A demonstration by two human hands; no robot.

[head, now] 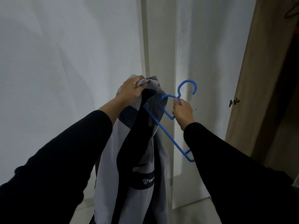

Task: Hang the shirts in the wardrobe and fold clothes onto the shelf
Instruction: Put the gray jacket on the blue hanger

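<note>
Fingers (176, 109) of my right hand (183, 113) curl round the neck of the blue hanger (159, 125), just under its hook, which points to 12 o'clock. Left hand (131, 91) at 9 o'clock from it bunches the top of the grey and navy shirt (145, 152), fingers clenched in the cloth. One hanger arm is pushed inside the garment, the other slants down toward 5 o'clock. Shirt hangs to 6 o'clock. Open wardrobe door (252, 78) at 2 o'clock, white wall (64, 54) behind.

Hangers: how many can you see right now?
2: a blue plastic hanger in the right hand, partly inside the garment; a dark one top right, mostly cropped. Others may be hidden.
</note>
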